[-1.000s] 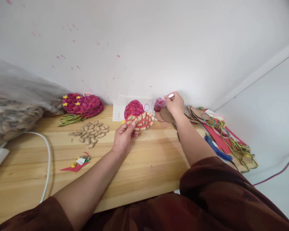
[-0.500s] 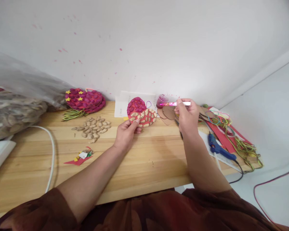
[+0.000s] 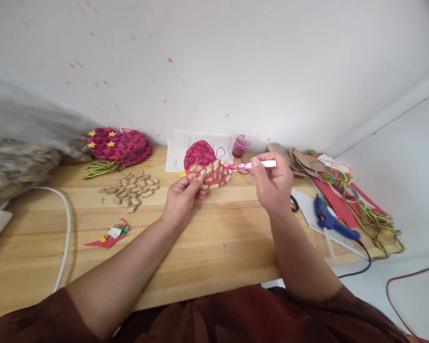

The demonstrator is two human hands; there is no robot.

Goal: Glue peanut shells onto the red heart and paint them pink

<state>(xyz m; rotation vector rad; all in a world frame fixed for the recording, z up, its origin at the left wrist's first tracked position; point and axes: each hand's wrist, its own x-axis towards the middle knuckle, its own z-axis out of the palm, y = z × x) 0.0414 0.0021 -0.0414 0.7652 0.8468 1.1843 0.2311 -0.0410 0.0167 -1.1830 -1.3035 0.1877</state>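
Note:
My left hand (image 3: 182,197) pinches the lower edge of a heart-shaped red piece covered in peanuts (image 3: 215,177). One lobe is painted magenta; the peanuts on the other lobe are mostly bare tan. A purple loop of cord sticks out between the lobes. In my right hand (image 3: 273,183) is a white-handled paintbrush (image 3: 262,164), its shaft stained pink. The magenta tip meets the bare lobe's upper right edge. Behind the brush stands a clear cup of magenta paint (image 3: 241,146), close to the wall.
Loose peanuts (image 3: 134,188) lie left of my hands, with magenta peanut pieces bearing yellow stars (image 3: 119,144) behind them. A blue glue gun (image 3: 332,219), green cords (image 3: 370,216) and cardboard cutouts (image 3: 300,162) are at right. A white cable (image 3: 67,228) crosses the left side.
My right hand has brought the brush from the paint cup down and left to the bare lobe. My left hand still holds the heart. The view has shifted slightly.

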